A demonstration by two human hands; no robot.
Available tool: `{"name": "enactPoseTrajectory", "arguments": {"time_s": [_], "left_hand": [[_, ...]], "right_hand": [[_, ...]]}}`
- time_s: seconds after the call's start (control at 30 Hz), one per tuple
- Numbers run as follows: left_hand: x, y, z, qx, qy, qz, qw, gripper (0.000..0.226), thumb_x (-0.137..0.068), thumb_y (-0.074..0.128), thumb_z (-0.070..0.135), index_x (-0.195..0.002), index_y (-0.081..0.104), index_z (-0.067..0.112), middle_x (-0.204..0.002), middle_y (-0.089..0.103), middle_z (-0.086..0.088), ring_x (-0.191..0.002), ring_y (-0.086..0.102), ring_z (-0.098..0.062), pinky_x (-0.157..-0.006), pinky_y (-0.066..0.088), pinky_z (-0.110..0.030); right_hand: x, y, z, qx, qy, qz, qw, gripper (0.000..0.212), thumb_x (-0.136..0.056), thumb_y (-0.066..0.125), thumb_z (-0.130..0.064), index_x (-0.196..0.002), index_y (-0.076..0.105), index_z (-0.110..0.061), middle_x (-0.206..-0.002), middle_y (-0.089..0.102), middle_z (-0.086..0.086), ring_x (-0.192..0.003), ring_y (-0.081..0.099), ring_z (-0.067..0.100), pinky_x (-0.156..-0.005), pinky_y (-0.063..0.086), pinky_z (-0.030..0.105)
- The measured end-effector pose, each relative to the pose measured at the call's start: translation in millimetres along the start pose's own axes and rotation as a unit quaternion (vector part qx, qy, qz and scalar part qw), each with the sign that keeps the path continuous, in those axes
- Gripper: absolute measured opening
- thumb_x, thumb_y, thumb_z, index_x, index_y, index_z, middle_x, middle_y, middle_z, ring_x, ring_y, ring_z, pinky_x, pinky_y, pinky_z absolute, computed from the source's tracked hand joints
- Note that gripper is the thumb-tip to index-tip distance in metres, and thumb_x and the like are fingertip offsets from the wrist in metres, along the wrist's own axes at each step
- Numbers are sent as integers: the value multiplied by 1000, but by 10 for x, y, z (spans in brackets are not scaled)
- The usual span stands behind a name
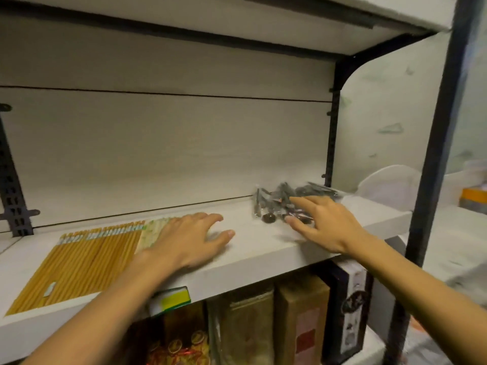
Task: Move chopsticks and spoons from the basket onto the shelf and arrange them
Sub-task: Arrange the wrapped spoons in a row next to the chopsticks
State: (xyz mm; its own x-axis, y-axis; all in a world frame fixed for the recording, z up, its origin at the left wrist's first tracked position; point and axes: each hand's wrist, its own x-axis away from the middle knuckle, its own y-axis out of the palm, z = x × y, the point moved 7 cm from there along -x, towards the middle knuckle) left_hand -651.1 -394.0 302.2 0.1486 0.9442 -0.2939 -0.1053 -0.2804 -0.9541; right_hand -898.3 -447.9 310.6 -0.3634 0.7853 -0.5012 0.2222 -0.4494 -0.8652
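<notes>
A flat pack of yellow wooden chopsticks (79, 262) lies on the white shelf (253, 256) at the left, with a second, paler pack (154, 230) beside it. My left hand (189, 241) rests with spread fingers over the right end of the paler pack and the bare shelf. At the right, clear packets of dark spoons (287, 201) lie in a loose pile near the back. My right hand (324, 222) reaches to that pile with fingers extended, its fingertips touching the packets. No basket is in view.
A dark metal upright (432, 164) stands at the shelf's right end, with a bracket (334, 127) behind the spoons. Below the shelf stand several boxes (297, 320) and a green-yellow pack (171, 299). Another shelf board hangs overhead. White containers (390, 185) sit beyond, at right.
</notes>
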Motion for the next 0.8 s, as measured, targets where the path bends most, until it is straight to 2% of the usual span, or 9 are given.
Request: {"name": "enactPoseTrajectory", "arguments": {"time_s": [0.1,0.2,0.3,0.4,0.43,0.5,0.57,0.67,0.8], "left_hand": [[-333,210,206,24,-21,-26,999,66,-86,28,74,-143,32,41,-153,35,6,-138,34,-20,-112,28,-42],[-676,412,416,56,-43,-71,995,75,-81,28,81,-147,19,44,-158,23,6,-143,25,-20,-115,24,-46],[-1004,520,603,83,-57,-72,992,83,-75,33,85,-147,15,47,-158,20,8,-145,21,-16,-115,25,-45],[-1245,631,686,108,-92,-80,987,95,-63,35,93,-145,7,53,-160,12,8,-147,12,-14,-116,22,-46],[-1289,675,723,120,-101,-92,983,97,-64,38,92,-146,7,52,-160,12,8,-147,13,-13,-117,21,-44],[-1365,767,823,156,-104,-112,976,87,-77,49,76,-149,13,43,-158,22,7,-143,25,-14,-115,24,-31],[-1429,854,910,177,-109,-129,970,78,-85,52,64,-150,18,39,-154,31,8,-138,35,-14,-111,26,-24],[-1523,946,965,158,-120,-150,969,82,-82,48,72,-151,15,41,-155,30,8,-140,33,-16,-115,24,-29],[-1668,1019,1088,141,-124,-169,968,84,-77,43,81,-148,11,49,-155,32,8,-141,32,-19,-116,24,-34]], "right_hand": [[-71,62,684,6,19,-10,1000,76,-85,29,-74,-145,40,-29,-145,48,3,-130,46,25,-103,43,41],[-250,142,1221,-15,18,-27,999,67,-90,39,-66,-147,37,-30,-146,46,5,-131,43,26,-104,41,43],[-558,203,1529,-47,-5,-20,999,64,-90,41,-64,-146,36,-33,-146,46,7,-131,41,29,-105,40,47],[-871,348,1673,-97,4,-44,994,63,-89,42,-66,-145,33,-41,-154,33,7,-140,28,32,-111,32,52],[-945,434,1693,-107,5,-68,992,65,-87,41,-69,-146,30,-44,-157,26,7,-143,23,32,-112,29,53],[-1031,647,1706,-104,-15,-126,987,72,-83,38,-77,-147,24,-48,-161,15,5,-147,15,31,-115,24,54],[-1035,834,1724,-101,-32,-176,979,75,-79,36,-81,-146,21,-51,-163,7,-2,-148,15,29,-117,21,52],[-994,1002,1814,-112,-30,-223,968,72,-82,32,-81,-146,19,-53,-163,5,-5,-148,16,24,-118,19,49],[-1038,996,2002,-114,-44,-231,965,72,-83,33,-79,-147,20,-51,-163,10,-2,-149,14,21,-120,15,43]]}}
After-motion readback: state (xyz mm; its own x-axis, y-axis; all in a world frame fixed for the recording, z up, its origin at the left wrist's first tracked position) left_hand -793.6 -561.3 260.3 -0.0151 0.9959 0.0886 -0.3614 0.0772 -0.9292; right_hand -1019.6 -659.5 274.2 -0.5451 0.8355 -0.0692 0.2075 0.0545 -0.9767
